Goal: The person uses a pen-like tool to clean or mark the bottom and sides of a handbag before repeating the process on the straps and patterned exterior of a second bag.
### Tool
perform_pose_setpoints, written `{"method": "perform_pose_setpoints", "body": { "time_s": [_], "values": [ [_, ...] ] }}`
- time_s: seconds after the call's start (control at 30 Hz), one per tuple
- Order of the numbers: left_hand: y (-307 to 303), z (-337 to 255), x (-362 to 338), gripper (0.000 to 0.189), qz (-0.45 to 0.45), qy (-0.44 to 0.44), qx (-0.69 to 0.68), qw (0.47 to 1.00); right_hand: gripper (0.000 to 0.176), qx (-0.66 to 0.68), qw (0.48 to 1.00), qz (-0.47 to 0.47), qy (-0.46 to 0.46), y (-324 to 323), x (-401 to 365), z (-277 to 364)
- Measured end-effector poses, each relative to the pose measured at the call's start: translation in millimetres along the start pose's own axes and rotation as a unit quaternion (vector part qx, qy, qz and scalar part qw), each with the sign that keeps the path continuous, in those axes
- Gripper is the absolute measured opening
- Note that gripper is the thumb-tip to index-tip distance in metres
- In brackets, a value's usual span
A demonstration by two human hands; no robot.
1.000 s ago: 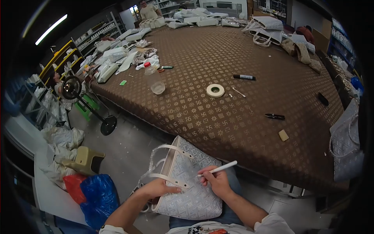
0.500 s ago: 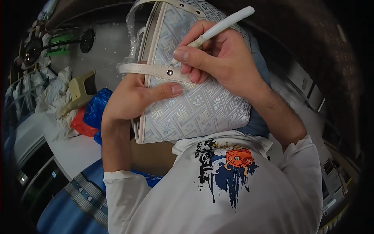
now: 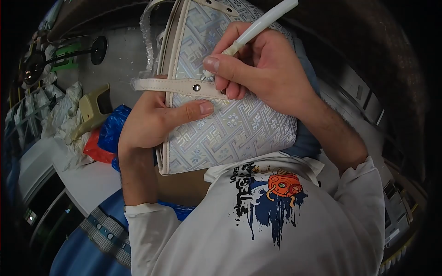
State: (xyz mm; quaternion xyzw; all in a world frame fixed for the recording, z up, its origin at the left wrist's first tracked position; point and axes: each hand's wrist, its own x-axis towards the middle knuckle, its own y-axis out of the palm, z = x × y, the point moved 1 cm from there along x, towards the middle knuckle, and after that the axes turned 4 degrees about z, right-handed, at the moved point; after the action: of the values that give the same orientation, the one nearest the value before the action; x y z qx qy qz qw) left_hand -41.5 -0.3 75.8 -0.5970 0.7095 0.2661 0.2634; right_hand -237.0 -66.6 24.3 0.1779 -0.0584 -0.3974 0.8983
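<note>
A pale patterned handbag (image 3: 230, 124) lies across my lap. My left hand (image 3: 154, 117) grips its open edge, the thumb on the patterned outside and the fingers hidden inside. Between the fingertips of my right hand (image 3: 264, 69) is a white pen-like tool (image 3: 267, 25), its tip pointing down at the bag just above the strap tab. The cream strap (image 3: 179, 86) with a round metal stud (image 3: 196, 87) crosses the bag between my hands. Plastic wrap (image 3: 146, 46) covers part of the handle.
At the left are a beige plastic stool (image 3: 94, 108), a blue plastic bag (image 3: 115, 129), a red bag (image 3: 96, 147) and crumpled white bags (image 3: 64, 110). A blue cloth with a checked band (image 3: 103, 234) lies at the lower left.
The bag and my left hand have shifted slightly left and down. The pen-like tool's tip sits a little off the strap's edge, and a second stud shows by my right fingers.
</note>
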Motion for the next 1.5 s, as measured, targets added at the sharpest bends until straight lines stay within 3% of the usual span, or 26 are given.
{"method": "perform_pose_setpoints", "body": {
  "time_s": [0.1, 0.17, 0.23, 0.3, 0.37, 0.4, 0.43, 0.47, 0.5, 0.57, 0.73, 0.83, 0.87, 0.9, 0.93, 0.97, 1.0, 1.03, 1.1, 1.17, 1.2, 1.23, 1.27, 1.3, 1.37, 1.5],
  "values": [
    [-2, 2, 0, 0.053, 0.003, -0.004, 0.013, 1.000, 0.014, -0.004, 1.000, 0.006, 0.018, 1, 1, 3],
    [-2, 5, 1, 0.035, 0.010, 0.029, -0.004, 1.000, 0.015, -0.002, 1.000, 0.005, 0.020, 1, 2, 4],
    [-3, 5, 1, 0.035, 0.014, 0.032, 0.000, 0.999, 0.015, 0.002, 1.000, 0.001, 0.023, 4, 2, 2],
    [-5, 6, 2, 0.034, 0.019, 0.032, 0.003, 0.999, 0.016, -0.260, 0.948, -0.062, -0.174, 8, -2, -2],
    [-5, 5, 2, 0.034, 0.045, 0.079, 0.022, 0.996, 0.018, -0.410, 0.820, -0.110, -0.383, 20, -5, -11],
    [-3, 7, -1, 0.034, 0.048, 0.078, 0.023, 0.996, 0.015, -0.421, 0.836, -0.113, -0.333, 21, -4, -11],
    [-2, 9, -2, 0.034, 0.030, 0.077, 0.025, 0.996, 0.015, -0.337, 0.908, -0.095, -0.231, 20, -3, -8],
    [-3, 9, -2, 0.034, 0.011, 0.075, 0.025, 0.997, 0.017, -0.244, 0.959, -0.073, -0.121, 18, -2, -3],
    [-3, 8, -3, 0.034, 0.009, 0.075, 0.025, 0.997, 0.016, -0.054, 0.998, -0.020, 0.011, 11, 3, 0],
    [-3, 5, -4, 0.054, 0.012, 0.015, 0.042, 0.999, 0.016, -0.041, 0.999, -0.002, 0.014, 5, 4, 5],
    [-1, 6, -3, 0.053, 0.009, 0.014, 0.012, 1.000, 0.014, -0.033, 0.999, 0.018, 0.023, 6, 5, 4],
    [0, 2, -1, 0.053, 0.022, 0.037, 0.057, 0.997, 0.013, -0.077, 0.997, -0.014, -0.026, 11, 4, -8],
    [0, -1, -1, 0.053, 0.035, 0.049, 0.112, 0.992, 0.013, -0.258, 0.939, -0.060, -0.218, 16, 3, -12],
    [-1, 1, -2, 0.053, 0.036, 0.047, 0.112, 0.992, 0.013, -0.421, 0.812, -0.102, -0.391, 21, -1, -13],
    [-3, 3, -2, 0.050, 0.031, 0.033, 0.105, 0.993, 0.013, -0.423, 0.810, -0.102, -0.393, 18, -1, -11],
    [-5, 3, -1, 0.048, 0.024, 0.023, 0.098, 0.995, 0.013, -0.297, 0.914, -0.067, -0.267, 11, 4, -4],
    [-3, 3, -2, 0.048, 0.024, 0.024, 0.098, 0.995, 0.013, -0.156, 0.980, -0.031, -0.124, 7, 6, 1],
    [0, 3, -3, 0.047, 0.018, 0.021, 0.066, 0.997, 0.014, -0.005, 1.000, 0.003, 0.028, 5, 5, 1],
    [1, 3, -2, 0.046, 0.010, 0.020, 0.036, 0.999, 0.015, -0.011, 0.999, 0.017, 0.025, 3, 5, -1],
    [-1, 4, -2, 0.047, 0.009, 0.015, 0.033, 0.999, 0.018, -0.190, 0.978, -0.050, -0.064, 8, 2, -8],
    [-4, 3, -1, 0.047, 0.009, 0.018, 0.035, 0.999, 0.018, -0.315, 0.917, -0.083, -0.230, 14, 1, -13],
    [-8, 2, 1, 0.049, 0.028, 0.039, 0.088, 0.995, 0.018, -0.427, 0.810, -0.111, -0.386, 20, -2, -16],
    [-8, 2, 1, 0.051, 0.049, 0.057, 0.138, 0.988, 0.017, -0.425, 0.824, -0.118, -0.354, 22, -3, -14],
    [-8, 2, 2, 0.051, 0.050, 0.063, 0.139, 0.987, 0.017, -0.331, 0.910, -0.097, -0.231, 21, -4, -11],
    [-7, 5, -1, 0.051, 0.038, 0.047, 0.053, 0.997, 0.017, -0.064, 0.997, -0.031, 0.019, 13, 2, 2],
    [-7, 4, 0, 0.052, 0.040, 0.041, 0.045, 0.997, 0.018, -0.047, 0.999, -0.012, 0.015, 11, 2, -7]
  ]
}}
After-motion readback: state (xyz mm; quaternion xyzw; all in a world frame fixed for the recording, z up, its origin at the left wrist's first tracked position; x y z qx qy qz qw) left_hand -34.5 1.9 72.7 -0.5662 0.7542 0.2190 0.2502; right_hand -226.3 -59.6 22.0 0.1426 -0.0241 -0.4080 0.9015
